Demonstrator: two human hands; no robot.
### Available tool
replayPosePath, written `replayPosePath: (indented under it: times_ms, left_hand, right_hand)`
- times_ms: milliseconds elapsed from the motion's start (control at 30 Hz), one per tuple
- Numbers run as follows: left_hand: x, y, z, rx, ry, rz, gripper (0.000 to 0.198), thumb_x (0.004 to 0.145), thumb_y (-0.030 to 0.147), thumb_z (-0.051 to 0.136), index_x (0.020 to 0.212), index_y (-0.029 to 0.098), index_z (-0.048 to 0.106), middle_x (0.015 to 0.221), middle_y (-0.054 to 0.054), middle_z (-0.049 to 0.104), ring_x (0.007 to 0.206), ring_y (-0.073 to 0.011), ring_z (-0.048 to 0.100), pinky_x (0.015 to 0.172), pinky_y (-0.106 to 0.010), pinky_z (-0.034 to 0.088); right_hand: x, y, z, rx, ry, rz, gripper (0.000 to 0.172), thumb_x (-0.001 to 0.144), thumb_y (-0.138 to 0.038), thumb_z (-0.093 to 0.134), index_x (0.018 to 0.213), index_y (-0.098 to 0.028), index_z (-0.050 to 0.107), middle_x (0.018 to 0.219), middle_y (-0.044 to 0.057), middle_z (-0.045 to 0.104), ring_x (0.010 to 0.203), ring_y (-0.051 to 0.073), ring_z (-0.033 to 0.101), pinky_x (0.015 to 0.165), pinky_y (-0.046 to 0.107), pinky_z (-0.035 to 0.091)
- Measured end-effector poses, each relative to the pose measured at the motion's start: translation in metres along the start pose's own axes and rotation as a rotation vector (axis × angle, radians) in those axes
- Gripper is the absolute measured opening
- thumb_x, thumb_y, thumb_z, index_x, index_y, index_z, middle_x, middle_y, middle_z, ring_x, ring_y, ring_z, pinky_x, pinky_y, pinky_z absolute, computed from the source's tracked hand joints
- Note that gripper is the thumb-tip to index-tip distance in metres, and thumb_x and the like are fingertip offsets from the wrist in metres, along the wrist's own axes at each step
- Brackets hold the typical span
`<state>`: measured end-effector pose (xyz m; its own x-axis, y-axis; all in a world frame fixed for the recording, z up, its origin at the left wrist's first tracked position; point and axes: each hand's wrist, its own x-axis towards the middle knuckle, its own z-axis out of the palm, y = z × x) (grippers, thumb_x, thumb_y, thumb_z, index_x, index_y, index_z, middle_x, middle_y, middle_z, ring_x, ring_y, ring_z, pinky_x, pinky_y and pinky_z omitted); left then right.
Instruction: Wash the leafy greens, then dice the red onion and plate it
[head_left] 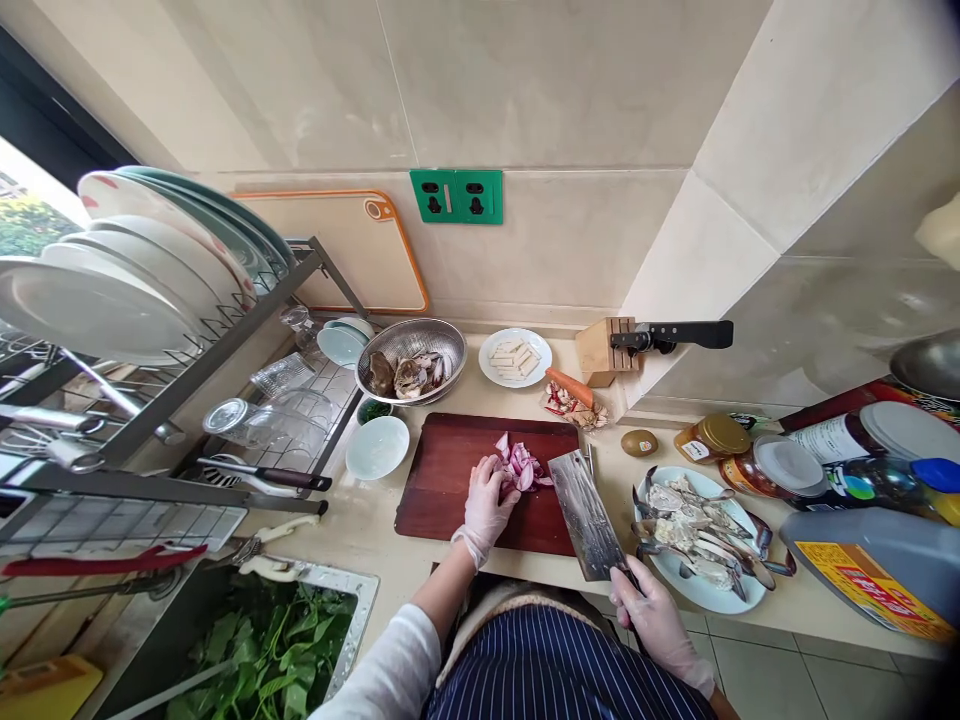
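Chopped red onion lies in a small heap on the dark red cutting board. My left hand, in a clear thin glove, rests on the board with its fingers curled against the onion's left side. In my right hand, also gloved, is the handle of a cleaver. The cleaver's broad blade slants over the right edge of the board, apart from most of the onion. Its face is wet and streaked.
Right of the board are a plate of cut crab, a kiwi and sauce jars. Behind stand a colander, a plate of pale strips and a knife block. A dish rack and a sink with leafy greens lie left.
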<state>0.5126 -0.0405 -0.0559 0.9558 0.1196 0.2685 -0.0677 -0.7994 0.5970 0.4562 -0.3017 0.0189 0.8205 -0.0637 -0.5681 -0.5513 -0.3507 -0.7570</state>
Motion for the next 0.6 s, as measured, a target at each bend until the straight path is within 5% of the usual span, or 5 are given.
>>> replayPosePath:
  times_ms: [167, 433, 600]
  left_hand:
    - [0.008, 0.014, 0.002, 0.063, -0.084, -0.009, 0.029, 0.065, 0.027, 0.074, 0.090, 0.021, 0.061, 0.129, -0.011, 0.047, 0.122, -0.0332, 0.038, 0.099, -0.058, 0.029]
    - [0.007, 0.028, -0.004, 0.119, -0.149, 0.087, 0.015, 0.083, 0.032, 0.055, 0.094, 0.029, 0.066, 0.129, -0.005, 0.050, 0.127, -0.0304, 0.034, 0.103, -0.060, 0.021]
    - [-0.011, 0.025, -0.004, 0.102, -0.098, -0.006, 0.018, 0.078, 0.031, 0.063, 0.095, 0.027, 0.065, 0.131, -0.007, 0.047, 0.127, -0.0326, 0.032, 0.102, -0.060, 0.023]
  right_hand:
    - [0.000, 0.009, -0.003, -0.023, 0.006, -0.005, 0.059, 0.064, -0.060, 0.056, 0.103, -0.016, 0.062, 0.052, -0.002, 0.055, 0.040, 0.013, 0.048, 0.046, 0.026, 0.043]
    - [0.001, 0.028, -0.005, -0.099, 0.043, -0.052, 0.060, 0.067, -0.059, 0.051, 0.107, -0.016, 0.063, 0.057, 0.001, 0.061, 0.044, 0.017, 0.055, 0.050, 0.030, 0.049]
    - [-0.003, 0.035, -0.017, -0.225, 0.085, -0.106, 0.052, 0.064, -0.057, 0.056, 0.097, -0.018, 0.068, 0.080, 0.007, 0.070, 0.076, 0.025, 0.066, 0.065, 0.031, 0.054]
